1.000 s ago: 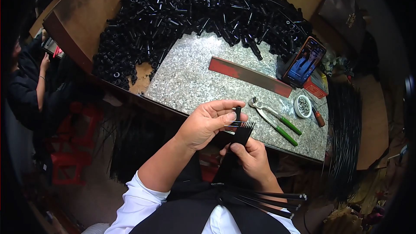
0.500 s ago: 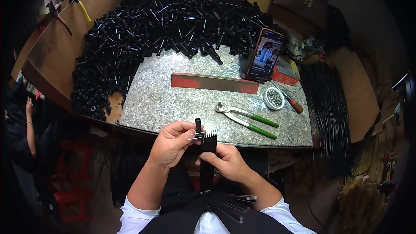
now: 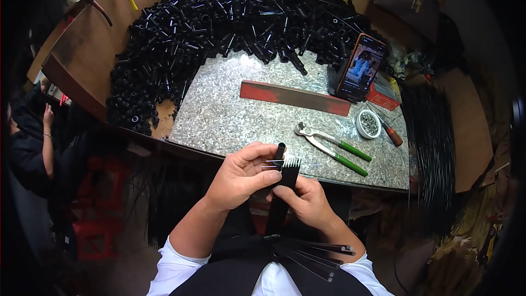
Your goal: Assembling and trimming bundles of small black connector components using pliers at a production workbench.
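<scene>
A flat bundle of thin black rods stands upright in front of my body, its pale tips fanned at the top. My right hand is closed around it, thumb pressed across the front. My left hand pinches a short black tube beside those tips. Thin shiny wires or rods stick out sideways at the left fingers; how they join the tube is too small to tell. From the bundle's lower end, several longer rods with round grey ends spread to the right over my lap.
Beyond my hands, a speckled stone slab carries a red-and-dark bar, green-handled pincers, a white cup of small metal parts, a screwdriver and a propped phone. Black tubular parts heap behind. Another person sits left.
The whole view has shifted, so the table things appear farther right. My left thumb has moved in against the upper end of the bundle, beside the tube. My right hand keeps its grip.
</scene>
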A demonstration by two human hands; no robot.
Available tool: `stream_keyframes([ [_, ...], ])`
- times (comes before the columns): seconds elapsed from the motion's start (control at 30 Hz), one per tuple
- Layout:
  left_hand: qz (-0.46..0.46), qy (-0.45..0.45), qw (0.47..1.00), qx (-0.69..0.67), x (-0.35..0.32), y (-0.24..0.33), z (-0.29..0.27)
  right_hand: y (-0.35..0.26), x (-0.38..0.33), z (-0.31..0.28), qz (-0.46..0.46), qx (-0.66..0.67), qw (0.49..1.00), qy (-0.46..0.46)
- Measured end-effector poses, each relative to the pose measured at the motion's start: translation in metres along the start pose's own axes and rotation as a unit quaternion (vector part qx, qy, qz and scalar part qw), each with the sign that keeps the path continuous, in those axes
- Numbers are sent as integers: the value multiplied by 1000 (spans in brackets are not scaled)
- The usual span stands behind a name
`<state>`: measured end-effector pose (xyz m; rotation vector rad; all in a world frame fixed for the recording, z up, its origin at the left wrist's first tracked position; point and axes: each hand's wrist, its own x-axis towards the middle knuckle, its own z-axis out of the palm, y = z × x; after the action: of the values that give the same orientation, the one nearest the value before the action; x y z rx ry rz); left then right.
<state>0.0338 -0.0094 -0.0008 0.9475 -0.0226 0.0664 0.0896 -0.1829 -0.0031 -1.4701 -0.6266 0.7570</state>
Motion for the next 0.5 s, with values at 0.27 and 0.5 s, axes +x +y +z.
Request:
stream_keyframes([
  [0.27, 68, 40, 996, 41, 1, -12, 3, -8, -1, 3, -73, -138, 988, 21],
  [0.5, 49, 70, 996, 25, 0, -16, 3, -9, 2, 4, -111, -177, 977, 46],
])
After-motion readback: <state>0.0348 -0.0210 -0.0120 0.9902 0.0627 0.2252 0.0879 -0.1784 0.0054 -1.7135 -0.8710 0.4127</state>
